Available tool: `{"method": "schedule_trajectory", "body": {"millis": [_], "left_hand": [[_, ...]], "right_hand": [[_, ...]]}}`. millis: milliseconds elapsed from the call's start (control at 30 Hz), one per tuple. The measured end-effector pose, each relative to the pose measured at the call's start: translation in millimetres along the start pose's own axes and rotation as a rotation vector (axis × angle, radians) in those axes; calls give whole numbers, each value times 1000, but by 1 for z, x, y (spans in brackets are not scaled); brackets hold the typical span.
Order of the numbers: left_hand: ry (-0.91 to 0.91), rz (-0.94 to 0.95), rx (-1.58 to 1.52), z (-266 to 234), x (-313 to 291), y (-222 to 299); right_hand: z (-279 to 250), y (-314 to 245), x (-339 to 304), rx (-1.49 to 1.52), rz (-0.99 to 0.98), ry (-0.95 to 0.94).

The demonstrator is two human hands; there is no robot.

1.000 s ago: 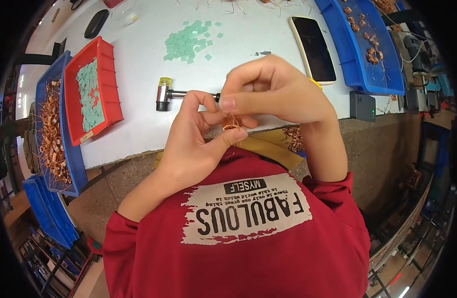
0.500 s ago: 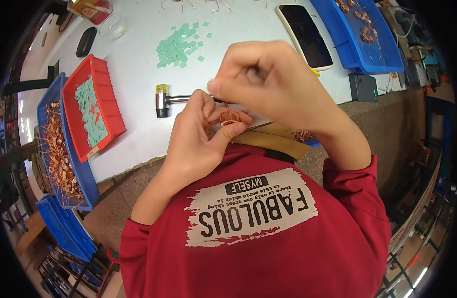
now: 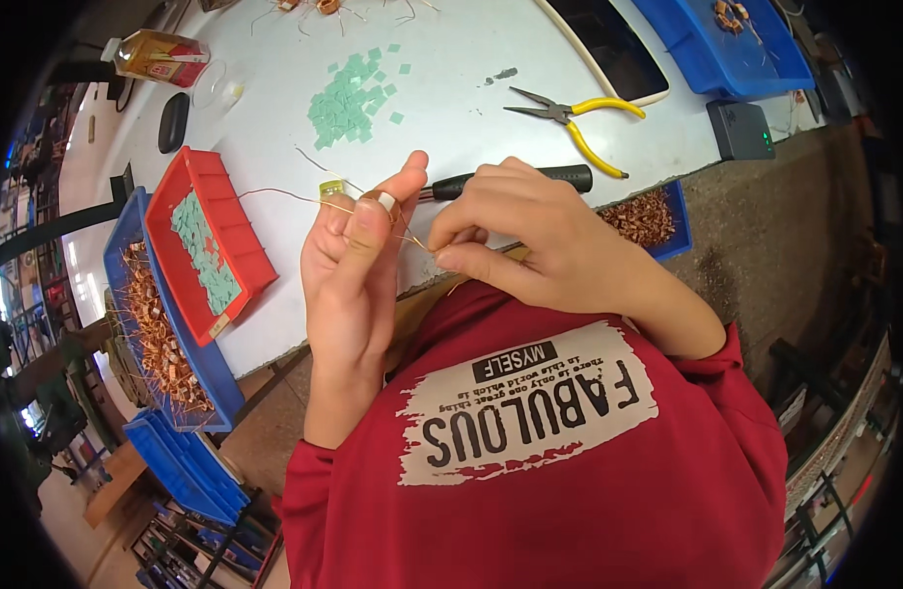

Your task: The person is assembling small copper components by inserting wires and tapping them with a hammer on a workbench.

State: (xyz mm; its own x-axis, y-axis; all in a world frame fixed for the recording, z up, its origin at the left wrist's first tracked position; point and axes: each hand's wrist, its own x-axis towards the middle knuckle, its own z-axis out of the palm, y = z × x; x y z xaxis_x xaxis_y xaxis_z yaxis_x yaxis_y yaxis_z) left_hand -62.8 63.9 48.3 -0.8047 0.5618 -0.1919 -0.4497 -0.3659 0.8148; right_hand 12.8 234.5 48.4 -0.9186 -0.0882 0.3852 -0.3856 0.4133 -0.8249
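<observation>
My left hand (image 3: 348, 260) is closed around a small copper-wire coil (image 3: 381, 200) with a white band on it, held between thumb and fingers. Long loose wire ends (image 3: 292, 194) stick out from it to the left. On the other side, my right hand (image 3: 520, 231) pinches a thin copper wire (image 3: 417, 241) that leads from the coil. Behind both hands lies a hammer (image 3: 569, 179) with a black handle and a yellow-tipped head, partly hidden by my fingers. Yellow-handled pliers (image 3: 569, 114) rest on the table, jaws apart.
Small green squares (image 3: 348, 103) lie scattered on the white table (image 3: 451, 108). At left stand a red bin (image 3: 237, 231) of green squares and a blue bin (image 3: 201, 358) of coils. Right are a phone (image 3: 618, 49), a blue tray (image 3: 707, 59) and a black box (image 3: 741, 130).
My right hand has dropped from above the coil to its right side, uncovering the pliers and hammer handle. My left hand has turned more upright with the coil. The view has shifted a little.
</observation>
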Motion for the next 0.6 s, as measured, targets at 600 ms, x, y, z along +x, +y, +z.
{"method": "schedule_trajectory", "body": {"millis": [600], "left_hand": [[-180,37,-335,-1,-7,0]], "right_hand": [[25,12,-11,-90,-258,119]]}}
